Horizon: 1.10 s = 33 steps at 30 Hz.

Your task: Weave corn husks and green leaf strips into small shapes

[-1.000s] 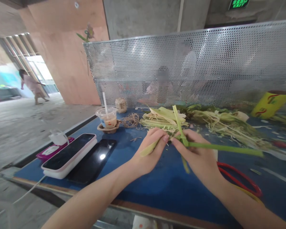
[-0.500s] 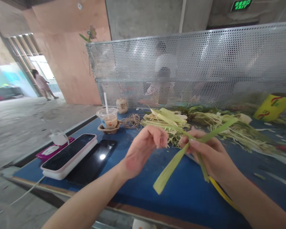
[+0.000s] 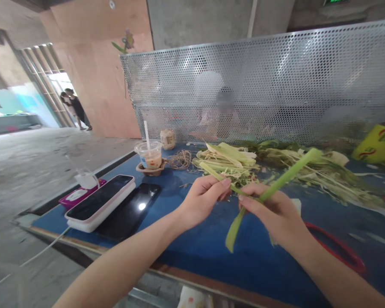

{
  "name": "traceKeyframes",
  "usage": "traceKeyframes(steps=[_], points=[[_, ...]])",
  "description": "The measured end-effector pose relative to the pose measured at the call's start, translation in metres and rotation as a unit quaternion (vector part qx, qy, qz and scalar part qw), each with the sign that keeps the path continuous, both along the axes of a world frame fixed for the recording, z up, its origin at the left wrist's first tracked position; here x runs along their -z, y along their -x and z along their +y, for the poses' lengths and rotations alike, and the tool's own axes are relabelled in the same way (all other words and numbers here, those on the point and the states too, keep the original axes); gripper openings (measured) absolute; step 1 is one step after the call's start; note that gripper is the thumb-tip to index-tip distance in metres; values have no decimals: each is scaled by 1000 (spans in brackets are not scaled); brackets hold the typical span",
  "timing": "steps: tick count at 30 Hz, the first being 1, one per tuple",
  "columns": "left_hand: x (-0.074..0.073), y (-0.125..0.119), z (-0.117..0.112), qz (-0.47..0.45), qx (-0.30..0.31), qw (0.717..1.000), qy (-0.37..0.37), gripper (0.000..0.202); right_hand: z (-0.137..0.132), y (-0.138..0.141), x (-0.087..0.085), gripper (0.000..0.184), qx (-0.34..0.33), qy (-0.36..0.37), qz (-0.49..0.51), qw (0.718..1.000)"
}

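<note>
Green corn husk strips (image 3: 285, 176) cross one another between my two hands. My right hand (image 3: 272, 209) pinches them at the crossing, with one strip sticking up to the right and another hanging below. On the other side, my left hand (image 3: 205, 196) is closed on a strip whose end points up and left past the fingers. Just behind the hands lies a pile of pale husks (image 3: 227, 156), with shredded bits (image 3: 240, 176) in front of it.
Two phones, one raised (image 3: 101, 199) and one flat (image 3: 131, 209), lie left. Beyond are a drink cup (image 3: 149, 156) and tangled twine (image 3: 180, 160). A red loop (image 3: 336, 246) rests right, near loose husks (image 3: 327, 179) and a yellow roll (image 3: 375, 143). A perforated metal screen (image 3: 259, 81) stands behind.
My left hand has gone from loosely curled and apart to closed on a husk strip beside my right hand. The lower strip now hangs more steeply. The view has shifted slightly.
</note>
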State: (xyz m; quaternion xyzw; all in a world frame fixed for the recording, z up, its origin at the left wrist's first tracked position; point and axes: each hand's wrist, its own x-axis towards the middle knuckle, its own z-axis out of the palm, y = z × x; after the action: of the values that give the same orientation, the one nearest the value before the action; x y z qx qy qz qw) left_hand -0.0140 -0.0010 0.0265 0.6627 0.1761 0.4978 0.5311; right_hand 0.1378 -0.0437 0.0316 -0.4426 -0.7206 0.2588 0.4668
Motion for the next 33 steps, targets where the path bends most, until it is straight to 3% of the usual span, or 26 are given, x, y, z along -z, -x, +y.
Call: traceKeyframes(steps=[6, 10, 13, 16, 20, 22, 27, 33], points=[[-5, 3, 7, -100, -22, 995, 11, 40, 2, 0, 0, 22, 15, 8, 53, 998], [-4, 3, 7, -56, -30, 998, 14, 40, 5, 0, 4, 28, 1, 46, 98, 994], [-3, 4, 6, -2, -44, 999, 8, 38, 7, -3, 11, 42, -49, 80, 149, 984], [-2, 5, 7, -6, -68, 998, 8, 38, 7, -6, 14, 43, -56, 104, 147, 982], [-2, 4, 7, -44, -107, 993, 8, 37, 4, -7, 6, 32, 28, 44, 66, 996], [-2, 3, 6, -26, -114, 993, -4, 30, 3, -5, 4, 31, 34, -11, 46, 998], [6, -5, 2, 81, -5, 997, 13, 37, 6, -3, 6, 32, 12, -69, 3, 998], [6, -8, -4, 44, 89, 993, 59, 18, 9, -7, 7, 25, 17, -75, 69, 995]])
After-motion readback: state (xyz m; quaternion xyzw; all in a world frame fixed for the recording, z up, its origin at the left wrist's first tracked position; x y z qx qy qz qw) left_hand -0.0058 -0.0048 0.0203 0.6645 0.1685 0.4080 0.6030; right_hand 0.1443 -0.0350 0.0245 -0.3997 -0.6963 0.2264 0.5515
